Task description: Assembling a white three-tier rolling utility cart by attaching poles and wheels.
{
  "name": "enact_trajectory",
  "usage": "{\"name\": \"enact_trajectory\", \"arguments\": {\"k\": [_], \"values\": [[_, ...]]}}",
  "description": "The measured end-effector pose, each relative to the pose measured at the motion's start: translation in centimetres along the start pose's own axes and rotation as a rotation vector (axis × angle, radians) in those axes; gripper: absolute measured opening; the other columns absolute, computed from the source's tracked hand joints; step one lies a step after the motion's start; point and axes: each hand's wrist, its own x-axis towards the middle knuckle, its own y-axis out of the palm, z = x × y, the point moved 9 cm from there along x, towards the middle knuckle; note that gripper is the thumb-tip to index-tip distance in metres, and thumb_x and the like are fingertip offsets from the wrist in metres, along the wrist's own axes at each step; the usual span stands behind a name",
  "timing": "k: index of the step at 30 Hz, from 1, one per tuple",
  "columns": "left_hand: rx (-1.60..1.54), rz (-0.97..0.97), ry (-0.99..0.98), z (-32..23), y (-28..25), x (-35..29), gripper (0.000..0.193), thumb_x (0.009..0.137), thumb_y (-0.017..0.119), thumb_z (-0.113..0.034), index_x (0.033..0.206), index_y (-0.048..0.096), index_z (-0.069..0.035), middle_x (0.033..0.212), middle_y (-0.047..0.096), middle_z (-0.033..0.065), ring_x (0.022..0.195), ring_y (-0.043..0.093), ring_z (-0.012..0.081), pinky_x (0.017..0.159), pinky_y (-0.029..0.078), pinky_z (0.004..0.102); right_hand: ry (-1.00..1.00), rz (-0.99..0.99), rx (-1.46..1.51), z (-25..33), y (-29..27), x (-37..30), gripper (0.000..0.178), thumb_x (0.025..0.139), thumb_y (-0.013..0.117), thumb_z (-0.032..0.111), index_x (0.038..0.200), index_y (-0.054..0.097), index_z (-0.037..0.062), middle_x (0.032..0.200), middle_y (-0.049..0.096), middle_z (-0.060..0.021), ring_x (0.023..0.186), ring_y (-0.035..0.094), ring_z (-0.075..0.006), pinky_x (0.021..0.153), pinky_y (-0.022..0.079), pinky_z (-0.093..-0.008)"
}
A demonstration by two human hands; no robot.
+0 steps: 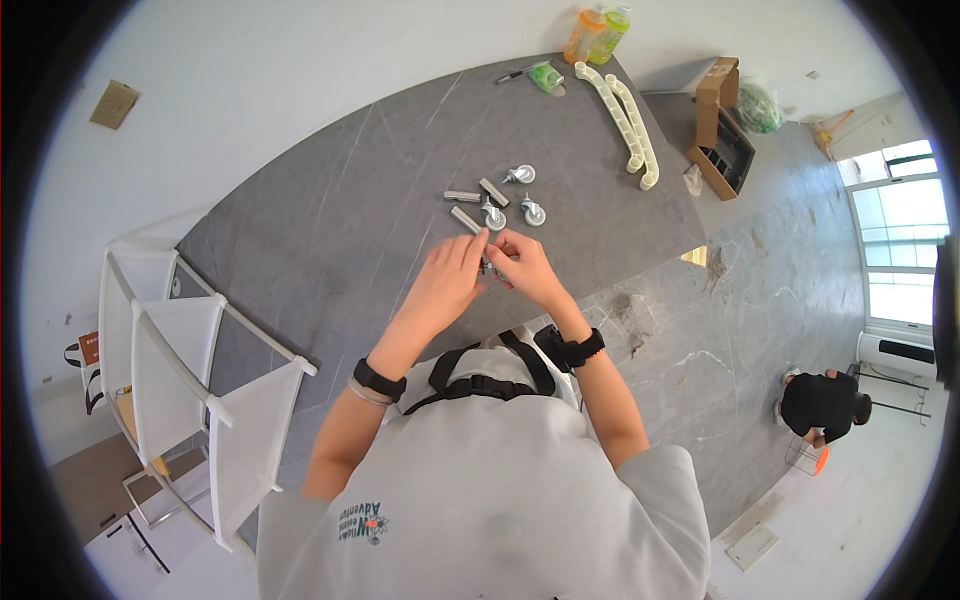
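My left hand (pixel 447 277) and my right hand (pixel 527 268) meet at the near edge of the grey table (pixel 370 200). Their fingers are closed around a small metal part (pixel 487 267), mostly hidden, whose kind I cannot make out. Just beyond the fingertips lies a short metal tube (pixel 465 219), beside a caster wheel (pixel 494 216). Two more tubes, one lying crosswise (pixel 462 196) and one slanted (pixel 494 191), are a little farther off. Another caster (pixel 521 174) lies behind them, and a third caster (pixel 535 212) sits to the right.
Two cream curved plastic bars (pixel 622 120) lie at the far right of the table, near two bottles (pixel 598 35) and a green packet (pixel 546 77). A white panelled rack (pixel 180 340) stands left. An opened cardboard box (pixel 722 140) is on the floor; a person (pixel 822 402) crouches far right.
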Motion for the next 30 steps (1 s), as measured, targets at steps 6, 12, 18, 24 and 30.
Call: {"name": "enact_trajectory", "arguments": {"k": [6, 12, 18, 24, 30], "values": [[-0.174, 0.105, -0.068, 0.1, 0.6, -0.3, 0.055, 0.082, 0.064, -0.018, 0.125, 0.035, 0.0, 0.093, 0.063, 0.0178, 0.082, 0.061, 0.0343, 0.068, 0.047, 0.0421, -0.053, 0.06, -0.042, 1.5, -0.2, -0.1, 0.023, 0.085, 0.063, 0.02, 0.077, 0.055, 0.0002, 0.067, 0.064, -0.0065, 0.052, 0.053, -0.008, 0.045, 0.041, -0.0242], [-0.202, 0.255, -0.205, 1.4, 1.2, -0.2, 0.047, 0.083, 0.065, -0.027, 0.111, 0.037, -0.001, 0.075, 0.064, 0.0149, 0.067, 0.063, 0.0347, 0.055, 0.048, 0.0415, -0.122, 0.124, -0.129, 2.2, 0.4, -0.2, 0.022, 0.082, 0.066, 0.019, 0.077, 0.057, -0.0005, 0.071, 0.066, -0.0098, 0.064, 0.061, -0.0117, 0.058, 0.047, -0.0274], [-0.243, 0.286, -0.256, 2.0, 1.7, -0.8, 0.04, 0.084, 0.064, -0.029, 0.097, 0.037, -0.003, 0.074, 0.063, 0.0173, 0.067, 0.062, 0.037, 0.054, 0.047, 0.0434, -0.143, 0.139, -0.14, 2.2, 0.7, -0.4, 0.022, 0.081, 0.066, 0.019, 0.077, 0.058, -0.0008, 0.074, 0.067, -0.0116, 0.07, 0.065, -0.0151, 0.063, 0.049, -0.0285], [-0.235, 0.308, -0.247, 1.8, 1.0, -0.4, 0.036, 0.085, 0.063, -0.027, 0.094, 0.039, -0.003, 0.079, 0.063, 0.0161, 0.074, 0.061, 0.0374, 0.06, 0.046, 0.0431, -0.213, 0.117, -0.145, 2.8, 0.6, -0.2, 0.02, 0.083, 0.065, 0.017, 0.079, 0.056, -0.001, 0.068, 0.064, -0.0078, 0.061, 0.057, -0.0111, 0.056, 0.045, -0.0261], [-0.179, 0.087, -0.06, 0.3, -0.9, 0.1, 0.026, 0.084, 0.062, -0.019, 0.095, 0.047, -0.001, 0.085, 0.058, 0.0132, 0.08, 0.059, 0.0327, 0.065, 0.046, 0.0403, -0.247, 0.068, -0.184, 3.0, 0.4, -0.3, 0.022, 0.082, 0.065, 0.016, 0.078, 0.055, -0.0031, 0.068, 0.063, -0.0106, 0.067, 0.063, -0.0158, 0.063, 0.049, -0.0288]]}}
